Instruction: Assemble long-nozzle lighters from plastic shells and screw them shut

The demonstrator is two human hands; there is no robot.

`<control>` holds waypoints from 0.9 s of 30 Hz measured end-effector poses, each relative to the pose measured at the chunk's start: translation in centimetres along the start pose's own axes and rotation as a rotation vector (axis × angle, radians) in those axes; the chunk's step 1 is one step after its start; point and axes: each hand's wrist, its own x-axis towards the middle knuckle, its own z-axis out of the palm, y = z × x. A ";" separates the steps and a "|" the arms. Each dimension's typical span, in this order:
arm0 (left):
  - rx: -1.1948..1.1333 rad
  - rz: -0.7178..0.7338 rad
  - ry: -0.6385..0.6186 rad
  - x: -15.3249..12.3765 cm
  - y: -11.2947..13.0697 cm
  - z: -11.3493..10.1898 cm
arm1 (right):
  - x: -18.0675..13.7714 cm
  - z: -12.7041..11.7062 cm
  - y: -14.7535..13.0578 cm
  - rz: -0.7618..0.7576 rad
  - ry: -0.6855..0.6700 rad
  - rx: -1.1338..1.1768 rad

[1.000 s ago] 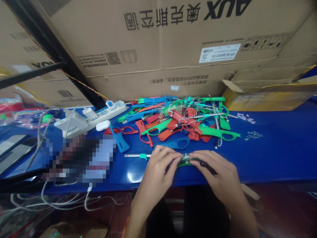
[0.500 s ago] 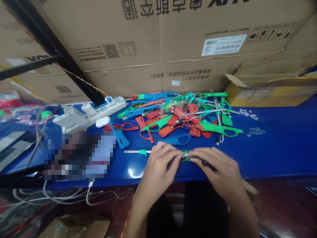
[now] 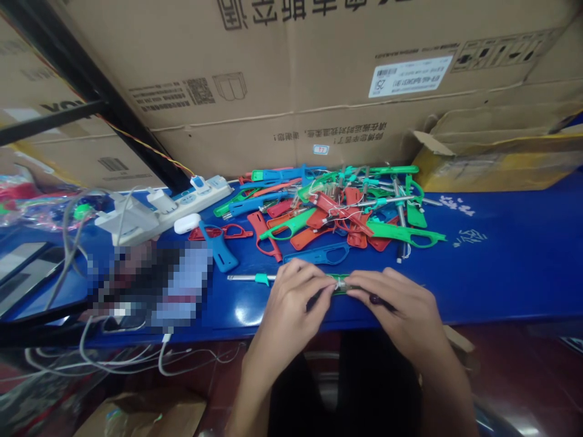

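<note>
My left hand (image 3: 298, 300) is closed around a partly assembled long-reach lighter. Its metal tube (image 3: 241, 278), with a teal piece (image 3: 262, 278), sticks out to the left of that hand. Between my fingertips show the green casing (image 3: 341, 292) and a small clear part (image 3: 340, 283). My right hand (image 3: 401, 303) is pinched closed on a slim dark tool (image 3: 377, 300), its kind partly hidden by the fingers, near the clear part. Another dark edge shows under my left fingers; I cannot tell what it is.
Behind my hands lies a pile of coloured lighter casings (image 3: 319, 221) and metal tubes. A power strip (image 3: 200, 197), a white case (image 3: 187, 224) and a pixelated device (image 3: 182, 291) are on the left. Small white pieces (image 3: 456, 205) and an open carton (image 3: 496, 164) are at right.
The view has shifted slightly. Both hands keep their hold on the lighter and the dark tool, with hardly any visible movement.
</note>
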 end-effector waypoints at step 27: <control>0.268 -0.110 0.007 -1.5 -1.1 -0.9 | 1.0 0.8 -0.1 0.116 0.044 -0.163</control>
